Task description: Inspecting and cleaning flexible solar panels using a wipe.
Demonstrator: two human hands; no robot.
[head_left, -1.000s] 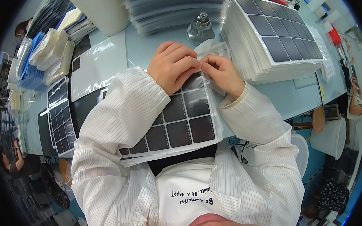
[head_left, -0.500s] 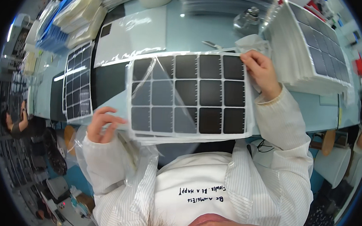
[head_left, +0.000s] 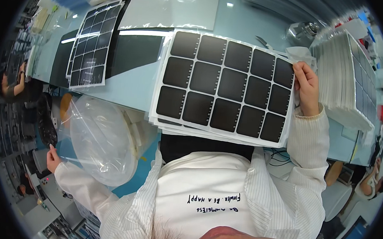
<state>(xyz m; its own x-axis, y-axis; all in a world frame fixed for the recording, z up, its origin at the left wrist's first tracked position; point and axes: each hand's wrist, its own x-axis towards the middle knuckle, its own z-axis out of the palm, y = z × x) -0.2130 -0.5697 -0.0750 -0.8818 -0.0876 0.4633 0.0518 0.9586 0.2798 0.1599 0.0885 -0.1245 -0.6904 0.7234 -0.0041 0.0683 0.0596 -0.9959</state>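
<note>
A white sheet of black rounded squares point(head_left: 228, 87) lies over the table's near edge, on top of several similar sheets. My right hand point(head_left: 306, 86) pinches its upper right corner, thumb on top. Out to the far left, my left hand point(head_left: 53, 159) is closed, fingertips together, at the edge of a clear plastic film point(head_left: 81, 160). The film stretches toward a round white bin point(head_left: 131, 159) with clear plastic in it, and the two blend together.
A tall stack of similar sheets point(head_left: 338, 79) stands at right, near a glass bottle point(head_left: 303, 33) and scissors point(head_left: 263, 42). More black-square sheets point(head_left: 91, 45) and a white sheet in clear plastic point(head_left: 169, 10) lie at left. Other people sit at both sides.
The clear film has come off the black squares, and my left hand has swung down and left to beside the bin. The sheet, still in my right hand, now tilts down to the right.
</note>
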